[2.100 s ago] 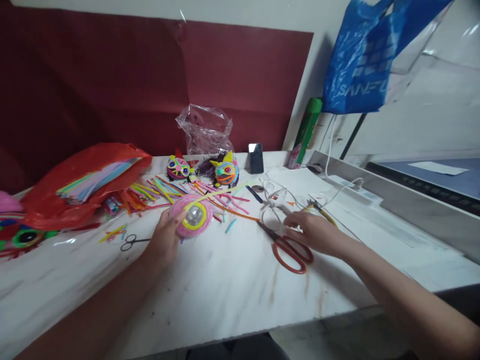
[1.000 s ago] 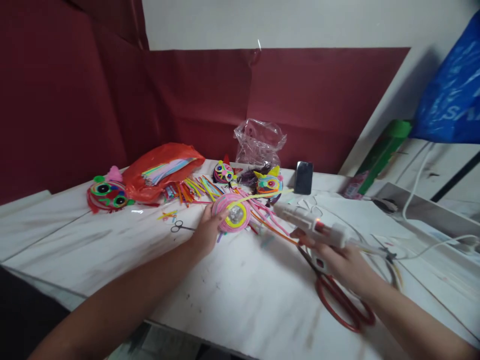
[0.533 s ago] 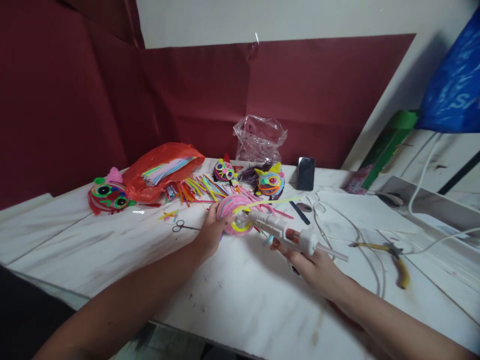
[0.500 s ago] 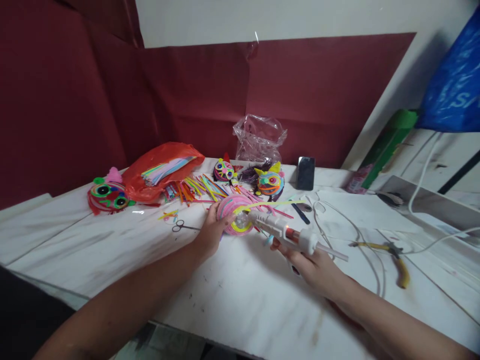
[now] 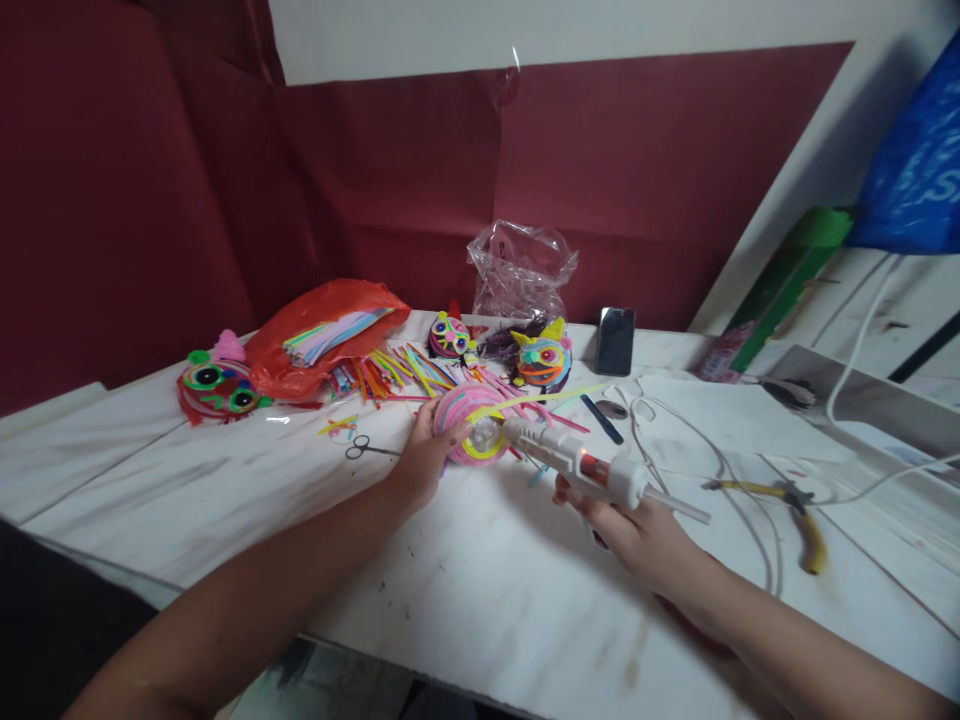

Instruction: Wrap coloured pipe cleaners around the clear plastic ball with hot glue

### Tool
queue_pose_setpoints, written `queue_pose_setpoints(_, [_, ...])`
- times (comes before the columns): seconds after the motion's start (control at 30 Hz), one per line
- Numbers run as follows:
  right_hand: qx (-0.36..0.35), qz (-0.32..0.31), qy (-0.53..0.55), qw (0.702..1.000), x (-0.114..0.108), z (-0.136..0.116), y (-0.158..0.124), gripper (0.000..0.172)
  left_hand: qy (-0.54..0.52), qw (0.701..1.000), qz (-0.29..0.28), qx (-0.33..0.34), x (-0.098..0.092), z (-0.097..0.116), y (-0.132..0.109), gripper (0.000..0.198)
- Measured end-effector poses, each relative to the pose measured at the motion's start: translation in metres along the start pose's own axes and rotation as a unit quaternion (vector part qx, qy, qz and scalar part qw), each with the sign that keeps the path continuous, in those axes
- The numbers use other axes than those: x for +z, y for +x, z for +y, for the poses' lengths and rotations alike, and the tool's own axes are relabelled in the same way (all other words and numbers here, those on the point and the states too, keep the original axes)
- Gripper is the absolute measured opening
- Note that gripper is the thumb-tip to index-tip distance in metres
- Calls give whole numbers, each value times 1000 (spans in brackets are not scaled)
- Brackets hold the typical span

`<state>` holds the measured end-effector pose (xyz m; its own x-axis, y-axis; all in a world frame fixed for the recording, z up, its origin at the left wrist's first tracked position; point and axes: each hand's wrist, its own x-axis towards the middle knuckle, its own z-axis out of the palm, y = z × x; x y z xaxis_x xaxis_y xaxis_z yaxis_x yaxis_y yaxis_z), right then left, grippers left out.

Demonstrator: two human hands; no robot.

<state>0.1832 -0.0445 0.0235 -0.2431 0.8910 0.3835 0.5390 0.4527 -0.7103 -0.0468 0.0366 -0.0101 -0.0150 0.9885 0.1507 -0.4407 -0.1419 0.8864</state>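
Note:
My left hand (image 5: pixel 427 450) is closed on the left side of a round pink craft piece (image 5: pixel 456 410), wound from pipe cleaners, with a yellow ring around a clear centre. A loose yellow pipe cleaner (image 5: pixel 555 397) runs from it to the right. My right hand (image 5: pixel 626 530) grips a white glue gun (image 5: pixel 559 450) with a clear glue stick (image 5: pixel 679 505) poking out of its back. The gun's nozzle points left at the clear centre; I cannot tell whether it touches. An orange light glows on the gun's body.
Behind lie loose pipe cleaners (image 5: pixel 409 375), a red bag (image 5: pixel 330 300), several decorated faces such as the red one (image 5: pixel 217 388), and a phone (image 5: pixel 615 342). Scissors (image 5: pixel 364 449) rest to the left. Yellow-handled pliers (image 5: pixel 810 540) and a white cord (image 5: pixel 720 460) are on the right.
The view has shifted slightly. The glue gun's nozzle sits a little further right relative to the pink piece's centre. Both hands keep their holds.

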Motion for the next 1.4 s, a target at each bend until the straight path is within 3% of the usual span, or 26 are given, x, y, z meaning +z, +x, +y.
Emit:
queue_pose_setpoints(0.4, [-24, -2, -13, 1000, -1, -2, -1, 31, 21, 1000, -1, 5, 1, -1, -1, 60])
queue_pose_setpoints(1.4, [5, -20, -11, 1000, -2, 6, -6, 30, -6, 1000, 3, 19, 2, 5, -1, 61])
